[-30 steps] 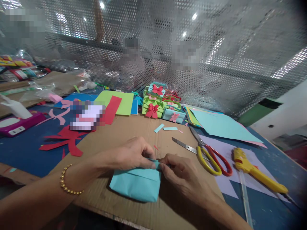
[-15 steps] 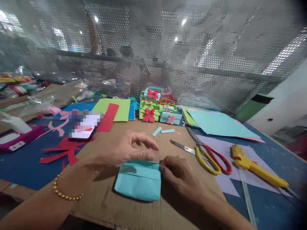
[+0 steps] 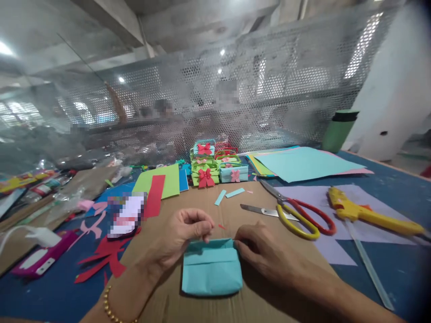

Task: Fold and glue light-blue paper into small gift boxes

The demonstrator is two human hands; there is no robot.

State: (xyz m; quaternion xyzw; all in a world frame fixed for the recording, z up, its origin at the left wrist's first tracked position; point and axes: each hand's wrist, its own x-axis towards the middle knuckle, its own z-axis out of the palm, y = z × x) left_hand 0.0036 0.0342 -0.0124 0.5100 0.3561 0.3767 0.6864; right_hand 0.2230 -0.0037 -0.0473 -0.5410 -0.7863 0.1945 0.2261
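A folded light-blue paper piece lies on a brown cardboard sheet in front of me. My left hand rests at its upper left edge, fingers curled and pinched together just above the fold. My right hand presses its closed fingertips on the paper's upper right corner. A gold bead bracelet sits on my left wrist.
Red-and-yellow scissors lie open to the right, with a yellow glue gun and a clear ruler beyond. Small paper baskets with bows stand at the back. Coloured paper sheets, red cut-outs, a phone lie around.
The camera tilted up and moved. My left hand lifted off the paper's top edge, opened briefly, then curled into a pinch. The right hand stayed on the corner.
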